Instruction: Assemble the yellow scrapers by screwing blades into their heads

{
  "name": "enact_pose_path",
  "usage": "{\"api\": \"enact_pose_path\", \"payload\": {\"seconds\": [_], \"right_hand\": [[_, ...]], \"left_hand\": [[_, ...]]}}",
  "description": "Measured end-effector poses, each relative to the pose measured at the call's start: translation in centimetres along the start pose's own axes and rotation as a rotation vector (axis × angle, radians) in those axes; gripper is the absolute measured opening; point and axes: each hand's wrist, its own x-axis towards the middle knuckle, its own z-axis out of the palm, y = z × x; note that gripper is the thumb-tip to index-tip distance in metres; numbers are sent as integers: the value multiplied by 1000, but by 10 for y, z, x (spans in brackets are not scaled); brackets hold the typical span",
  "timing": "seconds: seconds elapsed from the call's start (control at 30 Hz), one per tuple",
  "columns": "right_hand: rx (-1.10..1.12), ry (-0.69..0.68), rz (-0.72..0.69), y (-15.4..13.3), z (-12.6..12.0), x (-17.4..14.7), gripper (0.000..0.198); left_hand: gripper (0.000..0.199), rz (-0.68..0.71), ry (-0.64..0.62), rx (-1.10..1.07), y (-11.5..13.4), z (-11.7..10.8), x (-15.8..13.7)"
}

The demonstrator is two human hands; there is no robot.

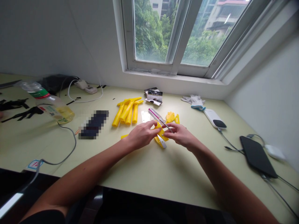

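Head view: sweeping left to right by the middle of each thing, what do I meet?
Bottle → yellow tubes → left hand → yellow piece → right hand → white device → flat black device.

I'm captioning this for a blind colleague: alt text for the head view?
A bare left hand and right hand meet at a yellow plastic part, the right holding a clear-and-pink-handled screwdriver. Yellow tubular plastic pieces lie beyond the left on a pale green table.
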Motion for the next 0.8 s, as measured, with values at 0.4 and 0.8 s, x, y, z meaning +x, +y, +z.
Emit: {"api": "enact_pose_path", "payload": {"seconds": [0.4, 0.8], "right_hand": [[-11, 111, -68, 2, 10, -3, 37], [-415, 167, -212, 9, 15, -1, 26]], "left_hand": [[28, -96, -48, -28, 3, -5, 1], [25, -134, -98, -53, 6, -3, -1]]}}
